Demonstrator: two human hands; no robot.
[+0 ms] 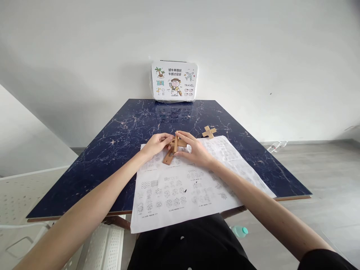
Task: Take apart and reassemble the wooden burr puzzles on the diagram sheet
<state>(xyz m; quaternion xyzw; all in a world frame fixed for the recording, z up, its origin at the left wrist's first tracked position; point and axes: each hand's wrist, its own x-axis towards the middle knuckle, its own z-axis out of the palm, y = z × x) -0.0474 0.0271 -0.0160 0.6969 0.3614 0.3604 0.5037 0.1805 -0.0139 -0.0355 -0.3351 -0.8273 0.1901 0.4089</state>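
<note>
Several small wooden pieces (168, 156) are held together above a printed sheet (160, 174) on the dark blue table. My left hand (157, 144) pinches the left end of a flat wooden piece between thumb and fingers. An upright wooden bar (176, 142) is gripped by my right hand (195, 150), fingertips at its top and thumb near its bottom. One slotted piece slants down toward the sheet below the bar. How the pieces interlock is partly hidden by my fingers.
Beyond my right hand, a cross-shaped wooden assembly (209, 132) lies by the sheet's far edge. A white cartoon case (174, 82) stands against the wall at the table's back. Below the table's front edge is a bottle with a green cap (243, 230).
</note>
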